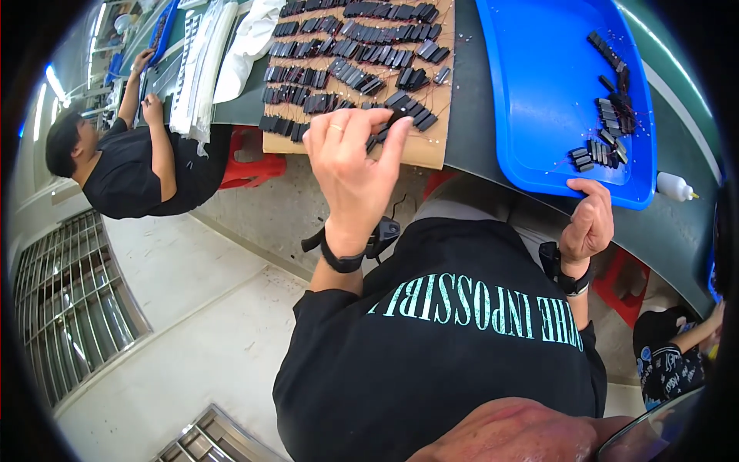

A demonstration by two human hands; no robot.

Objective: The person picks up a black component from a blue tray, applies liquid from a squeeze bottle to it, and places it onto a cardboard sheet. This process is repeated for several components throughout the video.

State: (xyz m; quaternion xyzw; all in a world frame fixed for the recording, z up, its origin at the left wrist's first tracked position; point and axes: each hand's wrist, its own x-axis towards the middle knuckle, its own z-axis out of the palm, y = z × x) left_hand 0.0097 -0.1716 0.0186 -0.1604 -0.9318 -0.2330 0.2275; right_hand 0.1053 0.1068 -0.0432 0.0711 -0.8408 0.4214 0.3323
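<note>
My left hand [350, 165] is over the near edge of a cardboard sheet [427, 156], thumb and forefinger pinched on a small black block [397, 115]. Rows of similar black blocks [358, 77] with thin wires cover the sheet, partly hidden behind that hand. On the right, my right hand [589, 222] grips the near rim of a blue tray [531, 108], its fingers curled at the edge. More black wired blocks [608, 115] lie in a loose cluster along the tray's right side.
A white squeeze bottle [674, 187] lies right of the tray on the dark green table [469, 135]. White strips and plastic wrapping [202, 69] are left of the cardboard. One co-worker [127, 165] sits at the left, another [670, 350] at the lower right. Red stools [250, 162] stand below.
</note>
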